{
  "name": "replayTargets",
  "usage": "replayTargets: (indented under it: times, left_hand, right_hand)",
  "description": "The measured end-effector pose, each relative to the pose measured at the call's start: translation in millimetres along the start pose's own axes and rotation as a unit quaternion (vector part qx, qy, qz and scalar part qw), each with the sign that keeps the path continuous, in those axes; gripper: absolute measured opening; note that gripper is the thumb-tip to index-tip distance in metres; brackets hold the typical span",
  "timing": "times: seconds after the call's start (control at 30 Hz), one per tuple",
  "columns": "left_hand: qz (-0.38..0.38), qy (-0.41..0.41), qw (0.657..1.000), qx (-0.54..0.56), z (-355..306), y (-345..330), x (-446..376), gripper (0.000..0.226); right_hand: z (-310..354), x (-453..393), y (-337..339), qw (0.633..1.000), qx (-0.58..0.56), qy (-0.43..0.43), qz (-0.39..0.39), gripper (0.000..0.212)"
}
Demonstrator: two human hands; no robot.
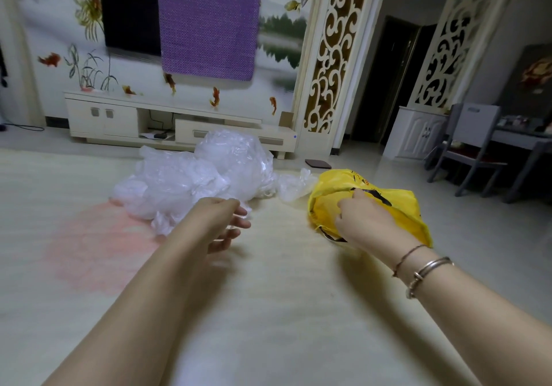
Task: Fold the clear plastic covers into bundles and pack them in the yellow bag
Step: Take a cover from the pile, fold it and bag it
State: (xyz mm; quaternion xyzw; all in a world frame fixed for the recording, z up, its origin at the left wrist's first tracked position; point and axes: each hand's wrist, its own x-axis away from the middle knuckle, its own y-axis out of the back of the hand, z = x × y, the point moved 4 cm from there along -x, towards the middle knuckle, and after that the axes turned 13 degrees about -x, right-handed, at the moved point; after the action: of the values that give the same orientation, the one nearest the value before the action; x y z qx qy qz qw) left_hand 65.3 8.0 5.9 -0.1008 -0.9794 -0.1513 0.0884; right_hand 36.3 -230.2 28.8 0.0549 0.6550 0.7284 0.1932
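Observation:
A big crumpled heap of clear plastic covers (197,176) lies on the pale floor mat, ahead and to the left. A smaller clear wad (294,185) sits between the heap and the yellow bag (397,203), which lies on the mat at the right with its mouth turned toward me. My right hand (363,221) grips the bag's rim at the mouth. My left hand (224,224) hovers just in front of the heap's near edge, fingers spread and holding nothing.
A cream TV cabinet (179,122) runs along the wall behind the heap. A dark flat square object (318,164) lies on the floor beyond the bag. A grey chair (472,152) and table stand at the right. A pink patch (98,245) marks the mat.

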Motion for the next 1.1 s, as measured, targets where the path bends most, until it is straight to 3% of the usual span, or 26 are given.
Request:
replayTargets:
  times: [0.1,0.2,0.4,0.7,0.83,0.93,1.0,1.1]
  left_hand:
    - [-0.033,-0.014,0.999,-0.021,0.4,6.4,-3.9,0.019]
    - [-0.059,-0.019,0.998,-0.019,1.4,15.3,-7.0,0.02]
    - [-0.104,-0.014,0.994,-0.021,8.3,28.3,-11.2,0.02]
    - [-0.119,-0.017,0.993,-0.018,13.9,28.4,-20.7,0.021]
    - [-0.181,-0.099,0.978,-0.02,6.2,28.8,-22.4,0.014]
    - [-0.242,-0.189,0.952,0.017,-7.3,21.7,-5.8,0.015]
    - [-0.223,-0.243,0.943,0.043,-17.2,6.6,9.5,0.018]
    - [-0.109,-0.283,0.952,0.03,-26.7,-21.4,23.2,0.017]
  right_hand:
    - [6.0,1.0,0.0,1.0,0.014,0.008,-0.015,0.026]
    - [26.1,4.3,0.6,0.991,-0.094,0.073,-0.057,0.025]
    - [87.9,-15.8,-24.0,0.92,-0.354,0.166,0.02,0.022]
    - [136.6,-54.0,-44.0,0.885,-0.436,0.138,0.084,0.04]
    - [114.1,-25.1,-20.5,0.814,-0.559,0.154,0.013,0.026]
    - [81.3,8.2,3.1,0.746,-0.651,0.135,0.026,0.03]
    - [57.3,31.1,16.8,0.699,-0.704,0.102,0.071,0.033]
    - [29.1,57.2,30.9,0.672,-0.728,0.06,0.121,0.033]
